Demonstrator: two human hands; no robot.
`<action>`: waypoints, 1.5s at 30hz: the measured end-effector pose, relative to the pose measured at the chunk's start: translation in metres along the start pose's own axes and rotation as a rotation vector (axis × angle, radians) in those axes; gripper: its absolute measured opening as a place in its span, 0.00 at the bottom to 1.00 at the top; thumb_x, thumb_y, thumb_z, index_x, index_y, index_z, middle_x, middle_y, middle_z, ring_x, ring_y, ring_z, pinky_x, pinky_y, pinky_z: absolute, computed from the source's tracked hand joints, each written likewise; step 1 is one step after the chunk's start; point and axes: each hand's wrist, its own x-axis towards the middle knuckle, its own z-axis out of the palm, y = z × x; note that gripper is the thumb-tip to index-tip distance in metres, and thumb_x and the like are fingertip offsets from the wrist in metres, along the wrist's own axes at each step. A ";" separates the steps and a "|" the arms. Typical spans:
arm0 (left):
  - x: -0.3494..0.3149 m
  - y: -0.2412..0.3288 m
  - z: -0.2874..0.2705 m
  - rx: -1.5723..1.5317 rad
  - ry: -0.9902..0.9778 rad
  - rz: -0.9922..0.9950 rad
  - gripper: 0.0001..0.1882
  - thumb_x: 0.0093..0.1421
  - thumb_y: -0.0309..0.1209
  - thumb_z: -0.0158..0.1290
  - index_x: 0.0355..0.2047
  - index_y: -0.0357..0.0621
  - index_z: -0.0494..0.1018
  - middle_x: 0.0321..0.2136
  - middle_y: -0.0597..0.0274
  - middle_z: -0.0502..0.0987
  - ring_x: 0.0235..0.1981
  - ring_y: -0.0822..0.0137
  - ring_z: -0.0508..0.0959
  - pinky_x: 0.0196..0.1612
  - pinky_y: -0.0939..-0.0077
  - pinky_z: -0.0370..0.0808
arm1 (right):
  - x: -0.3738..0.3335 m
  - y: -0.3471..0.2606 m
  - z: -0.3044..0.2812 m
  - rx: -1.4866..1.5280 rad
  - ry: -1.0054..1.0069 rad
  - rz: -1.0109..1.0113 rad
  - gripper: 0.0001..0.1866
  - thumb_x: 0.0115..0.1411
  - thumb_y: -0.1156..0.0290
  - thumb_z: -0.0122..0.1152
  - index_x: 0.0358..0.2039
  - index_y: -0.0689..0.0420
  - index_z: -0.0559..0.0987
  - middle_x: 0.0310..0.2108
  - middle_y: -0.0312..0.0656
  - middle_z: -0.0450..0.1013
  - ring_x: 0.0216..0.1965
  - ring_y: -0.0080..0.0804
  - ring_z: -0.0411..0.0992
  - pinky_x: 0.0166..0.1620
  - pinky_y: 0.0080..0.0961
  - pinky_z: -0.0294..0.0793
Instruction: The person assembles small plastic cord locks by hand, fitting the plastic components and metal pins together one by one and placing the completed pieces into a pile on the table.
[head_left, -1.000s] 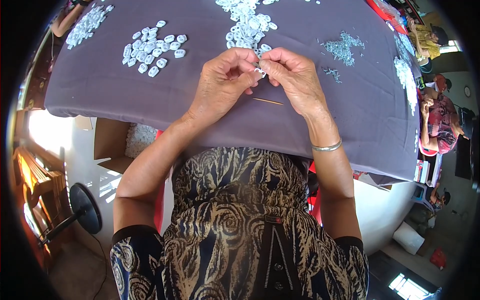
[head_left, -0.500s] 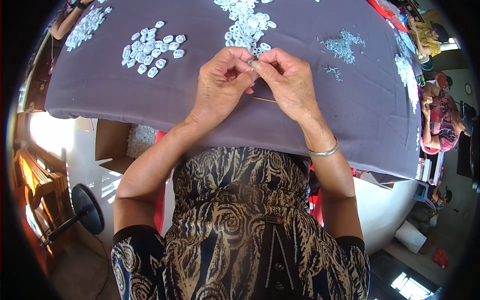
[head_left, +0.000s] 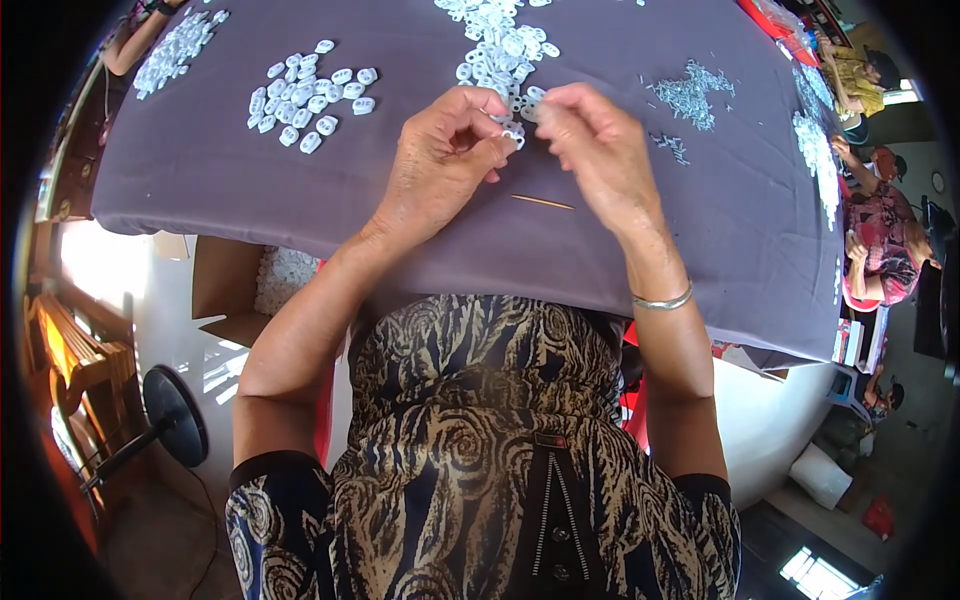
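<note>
My left hand (head_left: pixel 447 150) pinches a small white plastic two-holed piece (head_left: pixel 514 134) between thumb and fingertips, above the near part of the table. Just right of it is my right hand (head_left: pixel 596 140), its thumb and fingers drawn together and slightly blurred; anything between them is too small or hidden to make out. Beyond both hands lies a long heap of similar white two-holed pieces (head_left: pixel 500 50). On the cloth below my right hand rests a thin wooden stick (head_left: pixel 543 201), touched by neither hand.
Another group of white pieces (head_left: pixel 300 98) lies to the left, with a pile (head_left: pixel 178 55) farther left. Small silvery metal bits (head_left: pixel 695 97) lie to the right. A grey cloth (head_left: pixel 420 268) covers the table. An open cardboard box (head_left: pixel 222 282) stands below its edge. Other people sit around.
My right hand has drawn away to the right from the left hand, uncovering the white piece. The left hand has barely moved and still pinches it.
</note>
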 end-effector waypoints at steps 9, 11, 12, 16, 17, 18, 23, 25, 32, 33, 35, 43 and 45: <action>0.006 -0.004 -0.015 0.055 0.104 -0.002 0.08 0.57 0.20 0.51 0.38 0.40 0.69 0.26 0.69 0.71 0.26 0.79 0.73 0.26 0.85 0.72 | 0.035 0.001 -0.037 -0.289 0.055 0.026 0.06 0.57 0.70 0.58 0.32 0.59 0.78 0.22 0.28 0.68 0.24 0.11 0.61 0.26 0.12 0.61; 0.007 -0.003 -0.015 0.053 0.121 -0.006 0.08 0.57 0.20 0.51 0.38 0.40 0.69 0.26 0.69 0.71 0.26 0.79 0.73 0.26 0.85 0.72 | 0.042 0.012 -0.035 -0.467 -0.047 -0.009 0.07 0.56 0.70 0.59 0.32 0.60 0.78 0.23 0.28 0.69 0.25 0.13 0.63 0.28 0.14 0.64; 0.007 -0.003 -0.013 0.062 0.117 -0.003 0.08 0.57 0.20 0.51 0.38 0.40 0.69 0.26 0.69 0.71 0.26 0.78 0.73 0.26 0.85 0.72 | 0.044 0.021 -0.033 -0.468 -0.044 -0.009 0.07 0.56 0.70 0.59 0.32 0.60 0.78 0.23 0.28 0.69 0.25 0.13 0.63 0.28 0.14 0.64; 0.007 -0.005 -0.013 0.050 0.123 -0.006 0.08 0.58 0.20 0.50 0.38 0.40 0.69 0.27 0.68 0.71 0.26 0.78 0.73 0.26 0.84 0.72 | 0.047 0.034 -0.014 -0.498 -0.017 -0.182 0.07 0.52 0.72 0.61 0.33 0.58 0.78 0.28 0.34 0.70 0.26 0.20 0.67 0.31 0.20 0.68; 0.007 -0.005 -0.013 0.048 0.122 -0.006 0.08 0.58 0.20 0.50 0.38 0.40 0.69 0.27 0.68 0.71 0.26 0.78 0.73 0.26 0.84 0.72 | 0.046 0.032 -0.012 -0.577 -0.005 -0.262 0.07 0.52 0.73 0.62 0.33 0.57 0.78 0.29 0.36 0.69 0.26 0.23 0.68 0.32 0.21 0.69; 0.007 -0.004 -0.012 0.053 0.115 -0.012 0.08 0.58 0.20 0.50 0.38 0.40 0.69 0.27 0.68 0.71 0.26 0.78 0.73 0.26 0.84 0.72 | 0.049 0.038 -0.011 -0.608 -0.023 -0.320 0.06 0.51 0.74 0.61 0.31 0.56 0.77 0.29 0.37 0.67 0.26 0.25 0.68 0.32 0.23 0.69; 0.007 -0.004 -0.013 0.034 0.095 0.005 0.08 0.57 0.20 0.50 0.38 0.39 0.68 0.26 0.68 0.71 0.26 0.78 0.73 0.27 0.84 0.73 | 0.040 0.036 -0.019 -0.685 -0.082 -0.318 0.04 0.51 0.74 0.60 0.28 0.57 0.75 0.25 0.36 0.66 0.26 0.23 0.67 0.30 0.23 0.68; 0.007 -0.003 -0.012 0.042 0.110 0.008 0.08 0.57 0.20 0.51 0.38 0.39 0.68 0.26 0.68 0.72 0.26 0.78 0.73 0.26 0.84 0.72 | 0.033 0.035 -0.026 -0.742 -0.099 -0.329 0.04 0.50 0.75 0.60 0.28 0.57 0.75 0.24 0.35 0.65 0.25 0.23 0.66 0.30 0.22 0.68; 0.006 -0.005 -0.010 0.057 0.088 -0.001 0.09 0.57 0.21 0.51 0.38 0.40 0.69 0.25 0.68 0.72 0.26 0.78 0.72 0.26 0.84 0.72 | 0.021 0.030 -0.046 -0.396 -0.129 -0.038 0.04 0.53 0.75 0.59 0.30 0.59 0.76 0.23 0.28 0.68 0.24 0.13 0.64 0.28 0.14 0.63; 0.006 -0.005 -0.010 0.064 0.087 0.001 0.08 0.57 0.21 0.51 0.38 0.40 0.69 0.25 0.68 0.72 0.26 0.79 0.72 0.25 0.84 0.72 | 0.023 0.032 -0.048 -0.355 -0.076 -0.033 0.04 0.54 0.75 0.58 0.31 0.60 0.77 0.23 0.27 0.69 0.25 0.12 0.63 0.28 0.13 0.62; 0.007 -0.005 -0.009 0.071 0.085 0.000 0.08 0.57 0.21 0.51 0.38 0.40 0.69 0.25 0.68 0.71 0.26 0.79 0.72 0.25 0.85 0.71 | 0.025 0.035 -0.049 -0.348 -0.054 -0.015 0.04 0.54 0.74 0.58 0.31 0.60 0.77 0.23 0.27 0.69 0.25 0.11 0.62 0.27 0.12 0.62; 0.006 -0.008 -0.010 0.058 0.084 0.008 0.08 0.57 0.21 0.51 0.38 0.41 0.69 0.25 0.69 0.71 0.26 0.79 0.72 0.25 0.85 0.71 | 0.014 0.032 -0.055 -0.362 -0.152 0.013 0.04 0.54 0.74 0.60 0.31 0.59 0.77 0.22 0.26 0.68 0.23 0.11 0.62 0.27 0.12 0.62; 0.006 -0.007 -0.009 0.048 0.074 0.013 0.08 0.57 0.21 0.51 0.38 0.41 0.69 0.25 0.69 0.71 0.26 0.79 0.73 0.26 0.85 0.72 | 0.010 0.032 -0.056 -0.345 -0.149 -0.010 0.05 0.53 0.74 0.61 0.31 0.58 0.77 0.21 0.27 0.69 0.23 0.11 0.64 0.28 0.12 0.65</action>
